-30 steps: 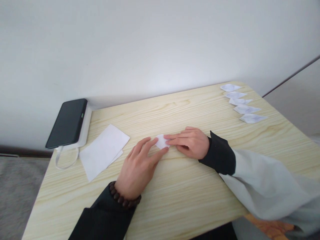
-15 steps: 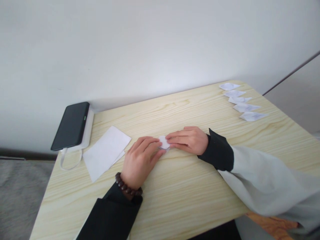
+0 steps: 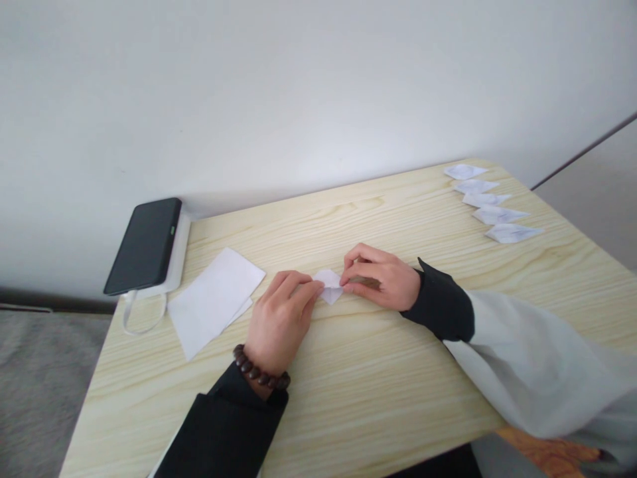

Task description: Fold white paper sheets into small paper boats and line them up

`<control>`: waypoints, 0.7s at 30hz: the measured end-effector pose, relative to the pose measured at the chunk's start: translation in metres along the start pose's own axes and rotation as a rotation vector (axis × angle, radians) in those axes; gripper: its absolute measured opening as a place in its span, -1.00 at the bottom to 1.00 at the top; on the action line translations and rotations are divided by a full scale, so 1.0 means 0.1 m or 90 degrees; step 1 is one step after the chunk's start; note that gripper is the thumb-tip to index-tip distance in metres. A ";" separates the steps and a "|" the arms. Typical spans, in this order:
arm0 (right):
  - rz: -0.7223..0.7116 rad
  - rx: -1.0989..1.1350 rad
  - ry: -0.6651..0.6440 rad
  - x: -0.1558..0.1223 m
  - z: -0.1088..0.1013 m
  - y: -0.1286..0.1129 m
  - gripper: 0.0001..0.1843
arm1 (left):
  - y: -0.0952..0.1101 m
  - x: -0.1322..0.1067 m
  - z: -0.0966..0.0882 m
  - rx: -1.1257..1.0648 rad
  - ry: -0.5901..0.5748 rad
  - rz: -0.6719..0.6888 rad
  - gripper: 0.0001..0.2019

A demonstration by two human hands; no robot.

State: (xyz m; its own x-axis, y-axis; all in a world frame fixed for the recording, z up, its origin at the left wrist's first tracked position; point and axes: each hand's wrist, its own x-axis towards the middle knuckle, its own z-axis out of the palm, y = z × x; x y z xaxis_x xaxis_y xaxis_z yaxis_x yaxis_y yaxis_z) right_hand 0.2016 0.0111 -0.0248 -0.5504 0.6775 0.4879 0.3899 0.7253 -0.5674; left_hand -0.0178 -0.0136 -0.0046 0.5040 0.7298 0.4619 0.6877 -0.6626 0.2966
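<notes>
A small folded white paper (image 3: 328, 284) lies at the middle of the wooden table, with creases and a pointed lower flap showing. My left hand (image 3: 283, 315), with a brown bead bracelet at the wrist, pinches its left end between thumb and fingers. On the right end, my right hand (image 3: 381, 275) grips the paper with its fingertips, its fingers curled. Parts of both paper ends are hidden under the fingers.
White paper sheets (image 3: 213, 299) lie left of my hands. Beyond them, a black phone (image 3: 144, 245) rests on a white box with a white strap or cable (image 3: 144, 330). Several folded paper pieces (image 3: 500, 216) line the table's (image 3: 398, 398) far right, near the wall.
My fingers have shifted from lying flat over the paper to pinching its two ends. More of the folded paper shows, including its lower pointed flap. The view has shifted slightly.
</notes>
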 end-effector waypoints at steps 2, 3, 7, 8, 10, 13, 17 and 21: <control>0.002 0.016 -0.001 0.00 0.01 0.01 -0.83 | -0.01 0.00 0.00 -0.003 0.001 0.003 -0.89; 0.006 0.023 0.002 0.00 0.01 0.01 -0.83 | -0.01 0.00 0.00 -0.004 0.002 0.005 -0.89; 0.056 0.027 -0.005 0.01 0.00 -0.02 -0.85 | 0.00 0.01 0.01 0.002 0.000 0.007 -0.89; 0.072 0.022 -0.014 0.02 -0.01 -0.04 -0.86 | 0.01 0.01 0.01 0.005 -0.003 0.004 -0.89; 0.096 0.013 -0.030 0.04 -0.02 -0.07 -0.88 | 0.02 0.02 0.01 0.008 -0.013 -0.003 -0.88; 0.131 0.010 -0.039 0.06 -0.04 -0.12 -0.89 | 0.03 0.03 0.00 0.011 -0.031 -0.016 -0.88; 0.180 -0.003 -0.036 0.07 -0.03 -0.16 -0.88 | 0.03 0.03 0.00 0.016 -0.038 -0.025 -0.90; 0.205 -0.019 -0.022 0.08 -0.02 -0.18 -0.87 | 0.02 0.03 0.01 0.024 -0.040 -0.022 -0.89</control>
State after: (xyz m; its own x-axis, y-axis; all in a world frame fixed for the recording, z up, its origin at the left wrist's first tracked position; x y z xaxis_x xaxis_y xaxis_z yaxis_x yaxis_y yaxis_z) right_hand 0.1919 0.0036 -0.0095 -0.4198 0.8683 0.2642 0.5684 0.4785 -0.6693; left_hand -0.0141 -0.0126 -0.0036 0.5102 0.7623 0.3983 0.7240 -0.6306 0.2796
